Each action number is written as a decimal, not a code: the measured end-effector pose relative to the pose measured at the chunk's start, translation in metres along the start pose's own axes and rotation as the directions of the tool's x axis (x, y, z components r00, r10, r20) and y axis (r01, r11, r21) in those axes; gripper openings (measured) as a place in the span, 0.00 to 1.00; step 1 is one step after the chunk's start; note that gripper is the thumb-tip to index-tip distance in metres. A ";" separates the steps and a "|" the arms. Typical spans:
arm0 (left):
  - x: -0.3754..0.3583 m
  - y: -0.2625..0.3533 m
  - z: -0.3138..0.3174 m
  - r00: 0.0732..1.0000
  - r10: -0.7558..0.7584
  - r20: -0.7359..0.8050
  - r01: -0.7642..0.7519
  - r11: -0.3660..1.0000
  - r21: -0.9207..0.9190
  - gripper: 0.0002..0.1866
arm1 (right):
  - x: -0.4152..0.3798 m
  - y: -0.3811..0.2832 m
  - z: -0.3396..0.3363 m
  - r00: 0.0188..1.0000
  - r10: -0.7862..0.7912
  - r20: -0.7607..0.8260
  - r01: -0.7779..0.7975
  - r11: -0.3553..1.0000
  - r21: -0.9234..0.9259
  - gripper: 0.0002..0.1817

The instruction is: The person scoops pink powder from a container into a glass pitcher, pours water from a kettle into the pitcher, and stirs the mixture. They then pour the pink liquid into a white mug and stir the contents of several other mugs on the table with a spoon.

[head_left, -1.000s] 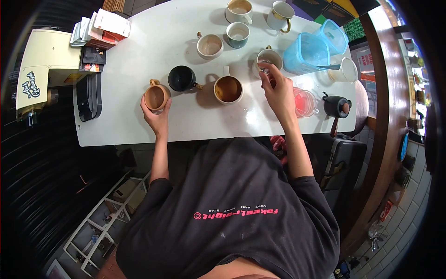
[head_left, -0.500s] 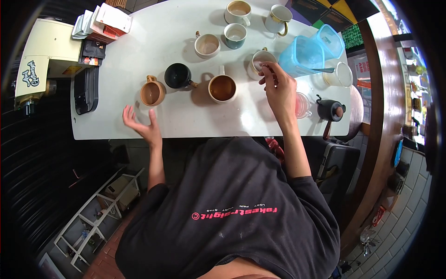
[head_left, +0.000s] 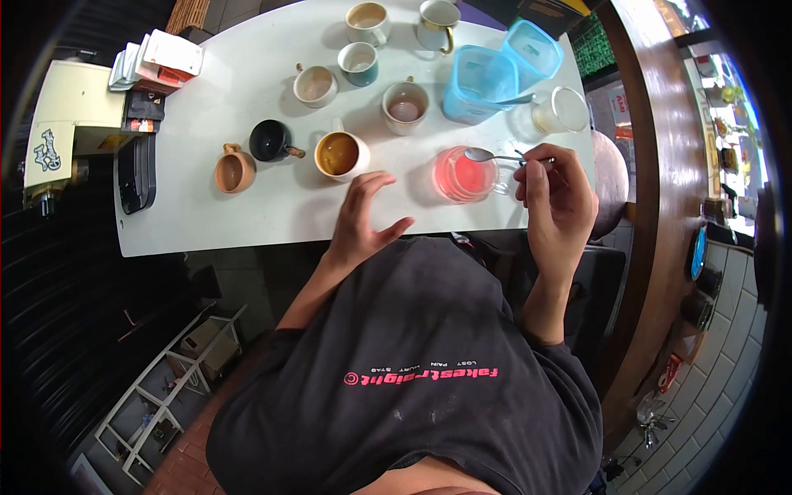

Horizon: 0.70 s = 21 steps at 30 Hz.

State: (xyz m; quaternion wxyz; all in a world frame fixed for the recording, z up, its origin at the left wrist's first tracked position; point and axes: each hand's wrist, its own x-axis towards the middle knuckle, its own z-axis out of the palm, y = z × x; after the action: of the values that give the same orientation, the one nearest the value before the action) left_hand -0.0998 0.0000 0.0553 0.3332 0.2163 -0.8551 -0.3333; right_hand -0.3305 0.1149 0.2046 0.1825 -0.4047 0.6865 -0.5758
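Spoon [head_left: 495,155] and glass [head_left: 464,174] form the pairing that matters: the spoon's long axis runs left to right across the counter [head_left: 272,202], handle pinched in the right hand [head_left: 554,194], bowl reaching left so it hovers over the far rim of the glass of pink liquid. From the fingers [head_left: 535,165] that pinch it, the bowl lies to the left and the glass lies left and slightly nearer, close by, its handle side turned toward that hand. Whether the spoon bowl touches the rim cannot be told.

The right hand is clenched on the spoon handle, thumb and forefinger closed around it, the rest of the hand curled beneath. The left hand [head_left: 363,216] is released, fingers spread and lifted above the counter's near edge, holding nothing. It sits left of the glass with a bare strip of counter between, and just near of the amber mug [head_left: 340,155], which is the closest thing to it. So the right hand is nearer the glass and already over it; the left is nearer the amber mug.

Farther left stand a black mug [head_left: 271,140] and a tan mug [head_left: 233,173]. Beyond the glass sits a white cup [head_left: 405,107], with a blue tub [head_left: 480,84] to its right.
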 end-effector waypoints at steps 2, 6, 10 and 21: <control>0.016 0.001 0.030 0.997 -0.055 0.052 0.058 0.997 -0.049 0.45 | -0.005 0.011 -0.014 1.000 0.012 -0.028 -0.013 1.000 -0.028 0.05; 0.034 -0.015 0.073 0.975 -0.137 0.175 0.152 0.986 -0.073 0.60 | -0.011 0.031 -0.034 0.999 0.041 0.025 -0.038 0.992 -0.122 0.02; 0.047 -0.021 0.096 0.964 -0.125 0.236 0.150 0.985 -0.090 0.65 | -0.015 0.065 -0.040 0.988 0.003 0.156 0.011 0.996 -0.093 0.05; 0.041 -0.026 0.131 0.988 -0.084 0.130 0.086 0.996 -0.010 0.60 | -0.007 0.131 -0.022 0.931 0.019 0.365 0.001 0.998 -0.056 0.07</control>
State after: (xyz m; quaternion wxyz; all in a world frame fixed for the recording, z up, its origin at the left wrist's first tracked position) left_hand -0.2175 0.0130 -0.0185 0.2643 0.2278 -0.8622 -0.3672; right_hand -0.3875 0.1361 0.0862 0.2986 -0.5065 0.6580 -0.4704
